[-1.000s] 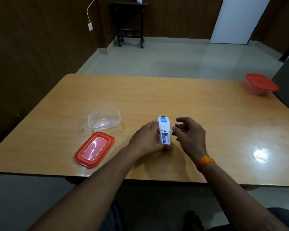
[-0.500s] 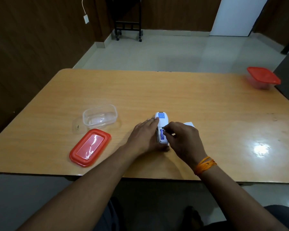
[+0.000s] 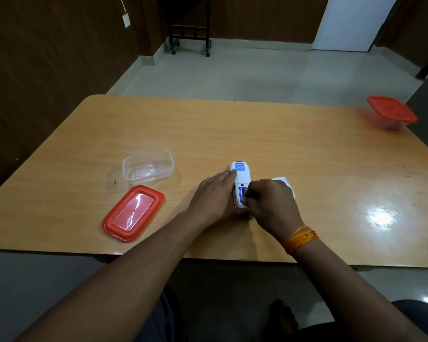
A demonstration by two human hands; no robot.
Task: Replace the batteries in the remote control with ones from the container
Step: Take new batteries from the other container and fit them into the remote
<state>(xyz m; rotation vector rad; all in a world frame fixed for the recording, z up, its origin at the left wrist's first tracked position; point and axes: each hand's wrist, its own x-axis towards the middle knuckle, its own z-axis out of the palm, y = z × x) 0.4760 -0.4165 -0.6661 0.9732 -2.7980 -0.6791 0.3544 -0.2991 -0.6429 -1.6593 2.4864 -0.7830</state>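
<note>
Mid-frame on the table (image 3: 232,129), your left hand (image 3: 211,196) lies flat-fingered against the remote (image 3: 240,180), which rests back-up. Your right hand (image 3: 269,203) curls its fingertips onto the blue battery (image 3: 242,192) in the open bay. The clear tub (image 3: 148,166) sits left of centre.

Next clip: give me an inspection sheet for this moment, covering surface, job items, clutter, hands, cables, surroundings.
Surface: glossy wooden table, with a light glare at the right.
Job's things: white remote lying back up, battery bay open, blue battery in it; clear container open, contents unclear; its red lid beside it.
Clutter: closed red-lidded box at the far right corner; white piece behind the right hand, probably the battery cover.
Hands: left hand steadies the remote; right hand has its fingers at the battery bay.
Cables: white cord to wall socket.
Surroundings: tiled floor, wood-panelled walls, dark wheeled stand.
</note>
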